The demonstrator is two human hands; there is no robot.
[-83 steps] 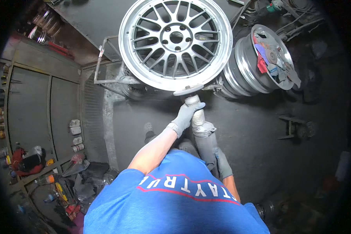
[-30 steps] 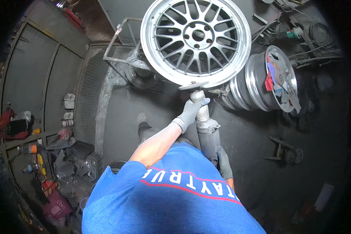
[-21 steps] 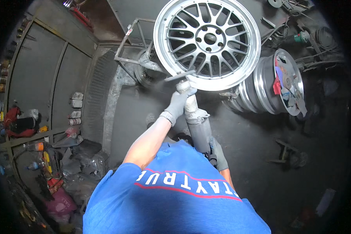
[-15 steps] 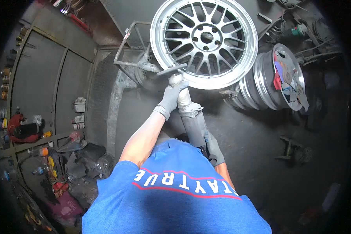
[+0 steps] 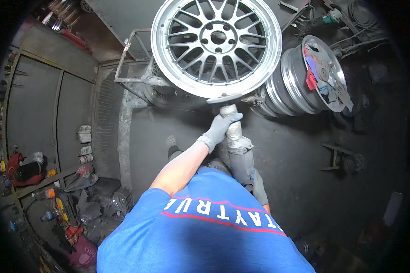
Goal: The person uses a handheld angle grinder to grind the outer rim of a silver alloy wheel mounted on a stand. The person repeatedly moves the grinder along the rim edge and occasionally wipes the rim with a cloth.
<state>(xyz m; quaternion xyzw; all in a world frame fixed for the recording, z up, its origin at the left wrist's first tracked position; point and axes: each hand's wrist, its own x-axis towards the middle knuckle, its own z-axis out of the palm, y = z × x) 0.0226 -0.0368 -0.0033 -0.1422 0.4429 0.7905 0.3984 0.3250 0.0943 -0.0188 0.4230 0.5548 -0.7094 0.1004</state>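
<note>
A grey angle grinder (image 5: pixel 241 160) points away from me, its front wrapped in pale, dusty covering. My gloved left hand (image 5: pixel 221 127) is closed round that wrapped neck, just behind the disc. At the grinder's rear, my gloved right hand (image 5: pixel 258 187) grips the body, its fingers partly hidden. The flat round disc (image 5: pixel 224 98) sits against or very close to the lower rim of a silver multi-spoke car wheel (image 5: pixel 218 88); contact cannot be made out for certain. The wheel faces me, leaning at a metal frame stand (image 5: pixel 123 63).
At the right, a stack of wheel rims (image 5: pixel 296 82) holds rags and discs on top. A small metal stand (image 5: pixel 337 157) is on the dark floor. Cans (image 5: pixel 84 136) and clutter line the left wall, with plastic bags (image 5: pixel 84 177) below. Cables (image 5: pixel 355 41) hang at the far right.
The grinder and both hands have moved right along the wheel's lower rim. Its disc now lies at the bottom of the rim instead of the lower left. The whole view has shifted slightly.
</note>
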